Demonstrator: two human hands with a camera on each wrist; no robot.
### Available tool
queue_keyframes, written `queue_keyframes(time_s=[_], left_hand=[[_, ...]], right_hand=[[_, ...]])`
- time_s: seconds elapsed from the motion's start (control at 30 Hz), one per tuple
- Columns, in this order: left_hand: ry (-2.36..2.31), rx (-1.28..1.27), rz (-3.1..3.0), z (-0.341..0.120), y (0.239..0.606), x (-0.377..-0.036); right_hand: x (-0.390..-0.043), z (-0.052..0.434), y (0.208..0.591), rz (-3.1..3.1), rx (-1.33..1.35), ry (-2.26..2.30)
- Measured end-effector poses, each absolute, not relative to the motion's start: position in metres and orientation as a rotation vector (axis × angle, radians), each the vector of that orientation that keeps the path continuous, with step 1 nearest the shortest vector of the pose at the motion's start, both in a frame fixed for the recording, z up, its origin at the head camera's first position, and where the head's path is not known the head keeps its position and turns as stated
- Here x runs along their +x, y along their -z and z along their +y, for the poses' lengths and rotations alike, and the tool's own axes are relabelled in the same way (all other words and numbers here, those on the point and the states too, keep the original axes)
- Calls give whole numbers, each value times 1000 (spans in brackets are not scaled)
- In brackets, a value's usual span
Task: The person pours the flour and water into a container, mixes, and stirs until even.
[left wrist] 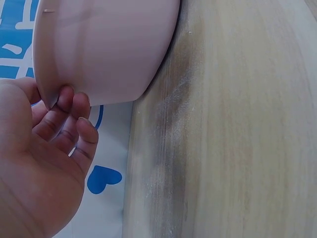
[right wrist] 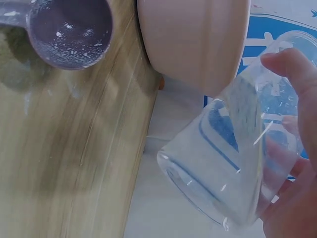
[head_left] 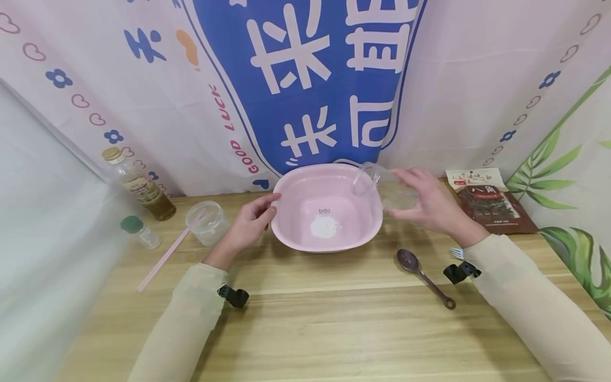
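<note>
A pink basin (head_left: pixel 293 212) stands at the back of the table with a patch of white powder (head_left: pixel 323 226) on its floor. At its left rim, my left hand (head_left: pixel 250 222) pinches the edge between thumb and fingers, as the left wrist view shows. My right hand (head_left: pixel 429 202) grips a clear cup (head_left: pixel 393 192) with fingers and thumb around its side. The cup is tilted, its mouth over the basin's right rim. In the right wrist view, clear liquid seems to lie slanted inside the cup (right wrist: pixel 213 153). Whether any is flowing out I cannot tell.
To the left are an oil bottle (head_left: pixel 149 195), a green-capped jar (head_left: pixel 139 232), pink chopsticks (head_left: pixel 163 261) and another clear cup (head_left: pixel 208 225). On the right lie a brown spoon (head_left: pixel 425 277), a partly hidden fork (head_left: pixel 456 253) and a brown packet (head_left: pixel 494 208). A printed curtain hangs behind.
</note>
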State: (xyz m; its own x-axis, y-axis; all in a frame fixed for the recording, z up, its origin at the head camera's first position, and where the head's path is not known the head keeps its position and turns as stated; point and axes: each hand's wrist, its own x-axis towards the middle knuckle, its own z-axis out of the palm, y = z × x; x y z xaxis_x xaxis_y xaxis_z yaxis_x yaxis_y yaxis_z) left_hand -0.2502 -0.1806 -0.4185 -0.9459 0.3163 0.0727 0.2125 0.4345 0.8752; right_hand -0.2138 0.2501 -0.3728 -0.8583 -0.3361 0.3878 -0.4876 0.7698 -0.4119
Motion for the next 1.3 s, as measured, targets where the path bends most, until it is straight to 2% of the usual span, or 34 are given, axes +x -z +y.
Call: queue_keyframes(time_s=[1.3], left_hand=[[-1559, 470, 2565, -182, 420, -249]], right_hand=[[-216, 240, 345, -2882, 713, -438]])
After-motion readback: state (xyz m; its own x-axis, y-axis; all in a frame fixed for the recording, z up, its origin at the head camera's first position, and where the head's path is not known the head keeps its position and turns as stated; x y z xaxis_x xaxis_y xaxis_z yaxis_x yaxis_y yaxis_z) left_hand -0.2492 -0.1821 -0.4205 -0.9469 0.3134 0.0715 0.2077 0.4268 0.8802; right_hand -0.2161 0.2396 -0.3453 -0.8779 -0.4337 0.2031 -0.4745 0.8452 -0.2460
